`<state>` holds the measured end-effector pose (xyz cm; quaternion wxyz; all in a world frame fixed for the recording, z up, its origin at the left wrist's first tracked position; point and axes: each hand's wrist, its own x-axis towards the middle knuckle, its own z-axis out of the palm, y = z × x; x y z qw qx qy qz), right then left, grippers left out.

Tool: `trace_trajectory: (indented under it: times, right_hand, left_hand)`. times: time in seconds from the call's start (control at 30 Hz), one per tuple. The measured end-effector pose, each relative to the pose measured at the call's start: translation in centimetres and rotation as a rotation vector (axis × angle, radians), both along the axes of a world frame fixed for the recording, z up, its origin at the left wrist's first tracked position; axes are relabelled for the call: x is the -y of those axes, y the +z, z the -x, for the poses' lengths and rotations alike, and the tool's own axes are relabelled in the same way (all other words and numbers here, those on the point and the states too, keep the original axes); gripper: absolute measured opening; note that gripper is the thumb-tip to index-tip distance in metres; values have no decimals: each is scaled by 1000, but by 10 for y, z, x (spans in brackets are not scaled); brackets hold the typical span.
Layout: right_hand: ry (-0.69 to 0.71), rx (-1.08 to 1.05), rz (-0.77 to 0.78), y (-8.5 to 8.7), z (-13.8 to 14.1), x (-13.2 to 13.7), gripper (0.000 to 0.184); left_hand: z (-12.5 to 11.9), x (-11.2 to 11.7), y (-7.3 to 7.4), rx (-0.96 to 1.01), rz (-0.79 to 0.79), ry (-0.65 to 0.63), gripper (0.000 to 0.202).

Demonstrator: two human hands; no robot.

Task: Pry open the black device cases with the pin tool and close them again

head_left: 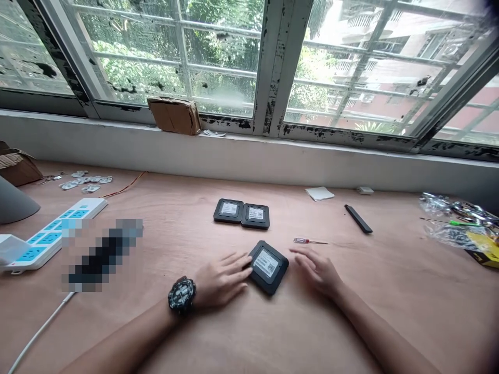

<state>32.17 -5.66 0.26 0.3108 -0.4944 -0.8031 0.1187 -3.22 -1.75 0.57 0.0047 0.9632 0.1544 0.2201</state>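
Note:
A small black square device [268, 266] with a white label lies tilted on the wooden table [390, 291] in front of me. My left hand [222, 280], with a black wristwatch, rests flat and open, its fingertips touching the device's left edge. My right hand [317, 270] lies open just right of the device, fingers spread, not touching it. Two more identical black devices [241, 213] sit side by side farther back. A small screwdriver [310, 241] with a clear red handle lies just beyond my right hand.
A white and blue power strip [54, 234] with a cable lies at the left, next to a blurred-out object. A black bar [358, 218], white pad [319, 194], plastic bags of parts [456, 221] and a cardboard box [174, 115] on the windowsill are around.

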Motion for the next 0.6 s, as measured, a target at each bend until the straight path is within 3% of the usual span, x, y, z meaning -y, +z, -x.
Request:
trace_trajectory:
  times: [0.13,0.23,0.37,0.47,0.6]
  right_hand:
    - [-325,89,-98,-11,-16,-18,41]
    - [-360,208,-104,-15,-22,-29,38]
    - [-365,185,-156,-7,-19,-34,36]
    - [-344,-57,-158,7,-1,-29,32]
    - [-165,-601,-20,28,38,-25,25]
  left_hand:
    - [3,-15,-3,-49,-1,136,60]
    - [0,-15,-3,-85,66,167,82]
    - [-4,-12,-1,-110,128,171,90]
    - [-6,-11,0,-114,145,184,89]
    - [-5,-13,1,-123,188,173,89]
